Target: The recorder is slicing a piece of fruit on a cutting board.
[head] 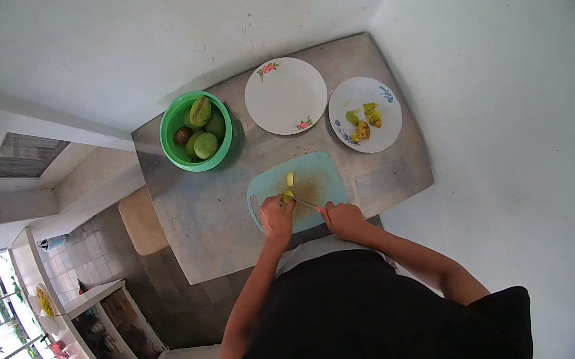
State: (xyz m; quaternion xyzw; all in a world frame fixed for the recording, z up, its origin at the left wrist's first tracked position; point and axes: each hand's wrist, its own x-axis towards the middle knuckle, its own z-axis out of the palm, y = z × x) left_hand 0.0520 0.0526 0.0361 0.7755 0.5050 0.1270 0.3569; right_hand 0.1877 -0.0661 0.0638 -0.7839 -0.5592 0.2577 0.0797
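My left hand (276,219) holds a small piece of green-skinned fruit (287,197) over the light blue cutting board (327,173). In my right hand (344,219) is a knife (306,203), its blade pointing left and reaching the fruit piece. A pale cut piece of fruit (290,179) lies on the board just beyond my left fingers. The board's middle looks brownish. At the right, a white plate with blue flowers (357,85) holds several yellow-green scraps (373,115).
A green plastic bowl (169,155) of several green fruits stands at the table's (208,250) far left. A white plate with pink flowers (285,96) lies beyond the board. Walls border the table's far and right sides. A beige stool (142,222) stands left.
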